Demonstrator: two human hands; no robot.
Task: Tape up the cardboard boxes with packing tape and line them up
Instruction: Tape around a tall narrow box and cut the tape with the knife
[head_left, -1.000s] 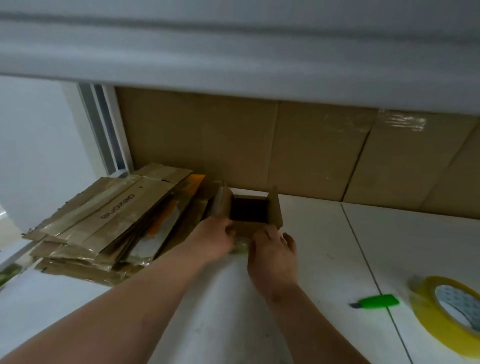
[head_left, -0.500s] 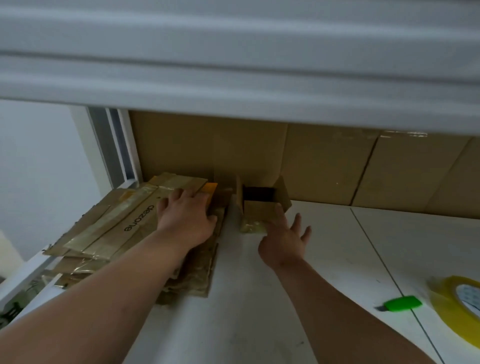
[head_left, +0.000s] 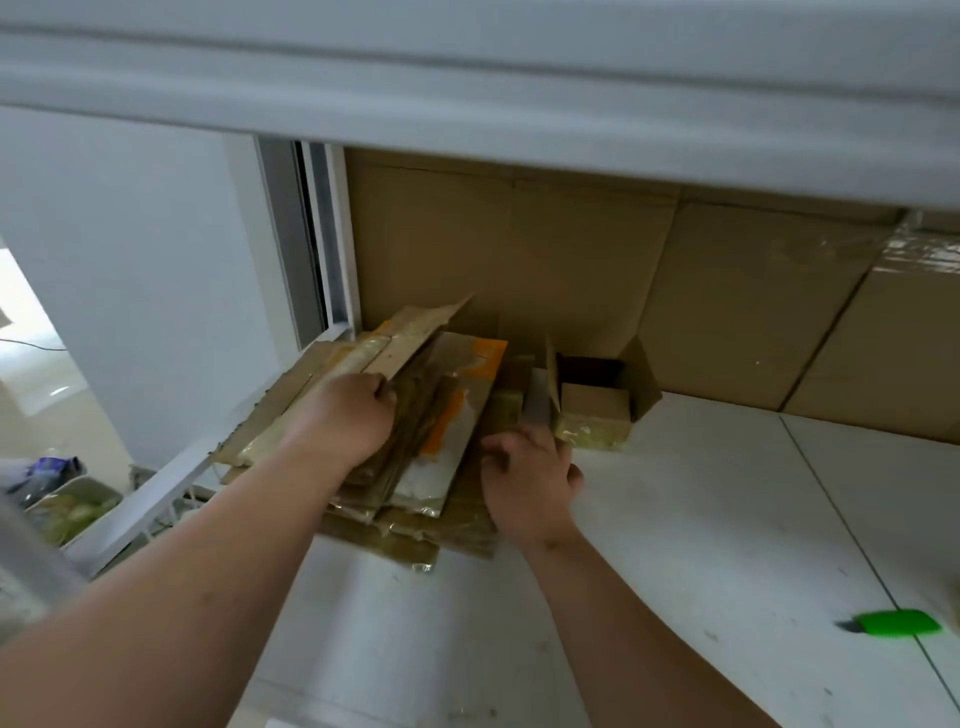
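**Left hand gripping a flattened carton in the stack; right hand loose beside it**

Left hand (head_left: 340, 415): fingers curled over the near edge of the top flattened carton (head_left: 384, 345), which is raised at an angle off the stack of flattened cartons (head_left: 441, 457) beneath it. The hand is closed on that carton. The stack extends beyond and to the right of this hand, on the white table (head_left: 701, 519), with its far end against the brown cardboard backing (head_left: 519, 249).

Right hand (head_left: 527, 478): positioned at the right edge of the stack, fingers partly curled and slightly spread, holding nothing. Whether the fingertips touch the stack's edge cannot be determined.

Small open box (head_left: 597, 405): standing just beyond and slightly right of the right hand, near its fingertips, flaps up, interior dark. Glossy tape shows on its near lower face. It sits close to the backing, just right of the stack.

Green utility knife (head_left: 896, 622): lying on the table well to the right of the right forearm, near the frame edge, apart from both hands.
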